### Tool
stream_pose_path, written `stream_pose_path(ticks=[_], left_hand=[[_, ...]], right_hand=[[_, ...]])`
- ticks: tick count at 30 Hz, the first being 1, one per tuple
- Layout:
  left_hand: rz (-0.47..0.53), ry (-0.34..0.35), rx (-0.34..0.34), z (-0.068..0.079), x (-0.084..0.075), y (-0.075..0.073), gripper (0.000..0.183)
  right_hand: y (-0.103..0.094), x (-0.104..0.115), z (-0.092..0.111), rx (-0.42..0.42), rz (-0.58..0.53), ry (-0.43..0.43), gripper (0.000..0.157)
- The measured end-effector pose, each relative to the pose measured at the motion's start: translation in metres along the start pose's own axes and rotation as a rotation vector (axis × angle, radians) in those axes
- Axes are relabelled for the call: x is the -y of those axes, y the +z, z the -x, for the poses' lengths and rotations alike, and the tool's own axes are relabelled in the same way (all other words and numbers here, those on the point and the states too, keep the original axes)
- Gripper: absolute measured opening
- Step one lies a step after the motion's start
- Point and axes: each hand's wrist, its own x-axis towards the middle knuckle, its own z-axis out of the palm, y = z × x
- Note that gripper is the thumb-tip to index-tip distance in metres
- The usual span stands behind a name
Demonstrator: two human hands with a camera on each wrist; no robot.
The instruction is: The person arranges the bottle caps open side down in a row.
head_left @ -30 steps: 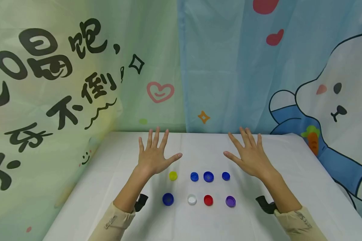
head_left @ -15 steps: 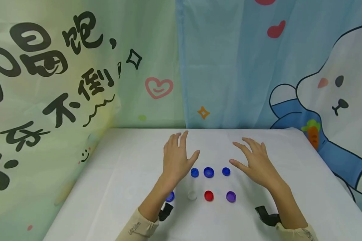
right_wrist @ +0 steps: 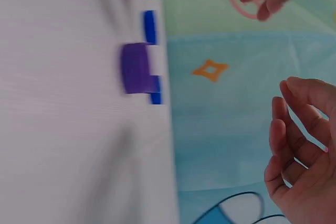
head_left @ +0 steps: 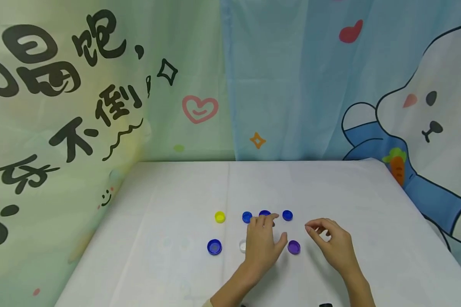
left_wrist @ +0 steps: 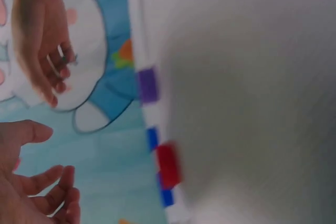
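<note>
My left hand (head_left: 262, 245) hovers over the front row of plastic bottle caps, thumb apart from its relaxed fingers. It holds nothing and hides the red cap (left_wrist: 168, 165) from the head view. A white cap (head_left: 242, 246) shows partly beside it; a purple cap (head_left: 293, 247) lies just past its thumb. Right of that purple cap, my right hand (head_left: 334, 245) hangs in the air, thumb and forefinger tips near each other, fingers loosely bent around nothing. Behind the left fingers a blue cap (head_left: 264, 212) is partly covered.
Further caps lie on the white tabletop (head_left: 169, 264): a yellow one (head_left: 220, 217), a small blue one (head_left: 247, 217), another small blue one (head_left: 287, 215) and a larger blue one (head_left: 214, 247). A printed curtain (head_left: 269, 85) hangs behind the table.
Both hands have come down and back toward the front row. The left has swung right across the caps, uncovering the yellow one. The right hand's spread fingers have bent inward.
</note>
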Motion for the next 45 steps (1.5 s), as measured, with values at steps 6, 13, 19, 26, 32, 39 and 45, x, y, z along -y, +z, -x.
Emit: stream_pose_path(ticks=[6, 13, 19, 26, 32, 39, 45], left_hand=[[-0.125, 0.052, 0.109, 0.016, -0.003, 0.026, 0.044], [-0.224, 0.056, 0.252, 0.025, 0.0, 0.044, 0.043], [-0.272, 0.103, 0.239, 0.027, 0.002, 0.049, 0.026], [-0.248, 0.122, 0.263, 0.024, 0.004, 0.049, 0.022], [-0.143, 0.158, 0.185, 0.015, 0.008, 0.035, 0.026], [0.146, 0.123, 0.135, 0.004, 0.009, 0.002, 0.029], [0.32, 0.051, 0.103, -0.001, 0.005, -0.024, 0.028]], right_hand=[[0.01, -0.013, 0.017, 0.18, 0.045, 0.067, 0.027], [0.017, -0.03, 0.025, 0.385, 0.051, 0.134, 0.051], [0.024, -0.042, 0.031, 0.356, 0.028, 0.108, 0.036], [0.027, -0.042, 0.032, 0.324, 0.026, 0.069, 0.032], [0.022, -0.032, 0.026, 0.234, -0.01, 0.0, 0.031], [0.008, -0.005, 0.017, 0.174, -0.076, -0.005, 0.03], [-0.001, 0.017, 0.01, 0.131, -0.11, -0.063, 0.034]])
